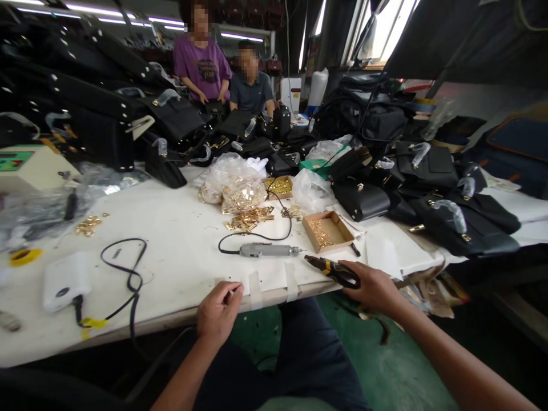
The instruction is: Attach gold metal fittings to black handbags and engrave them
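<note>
My right hand (370,285) is wrapped round the handles of a pair of pliers (329,269) with black and yellow grips, at the table's front edge. The jaws point left. My left hand (219,313) rests at the edge with fingers curled and thumb near the fingertips; whatever they may hold is hidden. Between and beyond the hands lies a grey electric screwdriver (265,250), its bit towards the pliers and its black cord looping behind. Just past the pliers stands an open cardboard box (342,233) of small gold-coloured pieces.
Gold metal fittings (250,219) lie loose before plastic bags (233,185) of more fittings. At left sit a white power unit (66,281), its cord and yellow tape (25,257). Black handbags (464,222) pile up at right and behind. Two people are across the table.
</note>
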Demonstrator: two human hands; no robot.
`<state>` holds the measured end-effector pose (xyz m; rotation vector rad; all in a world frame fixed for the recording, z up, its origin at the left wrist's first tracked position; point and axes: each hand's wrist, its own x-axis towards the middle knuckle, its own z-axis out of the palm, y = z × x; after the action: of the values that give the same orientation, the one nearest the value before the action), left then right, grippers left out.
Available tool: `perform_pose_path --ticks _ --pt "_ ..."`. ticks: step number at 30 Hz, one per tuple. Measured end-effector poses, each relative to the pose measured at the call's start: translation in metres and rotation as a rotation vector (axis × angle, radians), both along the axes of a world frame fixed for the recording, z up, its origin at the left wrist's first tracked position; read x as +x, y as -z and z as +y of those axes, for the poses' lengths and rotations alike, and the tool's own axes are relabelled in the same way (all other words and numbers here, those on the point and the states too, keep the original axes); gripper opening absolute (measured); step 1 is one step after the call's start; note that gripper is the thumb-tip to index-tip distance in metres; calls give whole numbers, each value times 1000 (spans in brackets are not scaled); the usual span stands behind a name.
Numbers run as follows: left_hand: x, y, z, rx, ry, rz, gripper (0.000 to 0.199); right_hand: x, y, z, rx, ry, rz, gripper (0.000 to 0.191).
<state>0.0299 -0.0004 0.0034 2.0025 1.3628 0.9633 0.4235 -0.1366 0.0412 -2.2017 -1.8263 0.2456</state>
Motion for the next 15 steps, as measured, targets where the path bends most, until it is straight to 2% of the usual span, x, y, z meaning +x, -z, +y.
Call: perform_pose_path --ticks 4,8,11,15 --pt "-2 0 -3 16 39 -11 31 5 12 0 -14 -12 -147 56" --pt "-4 4 -2 28 61 -24 29 5 14 -3 -9 56 -207 54" --pt "-4 4 -2 27 71 -42 28 10 17 -7 -2 90 -174 54" --pt "-3 0 -10 48 61 -60 23 22 23 -10 63 140 1 53"
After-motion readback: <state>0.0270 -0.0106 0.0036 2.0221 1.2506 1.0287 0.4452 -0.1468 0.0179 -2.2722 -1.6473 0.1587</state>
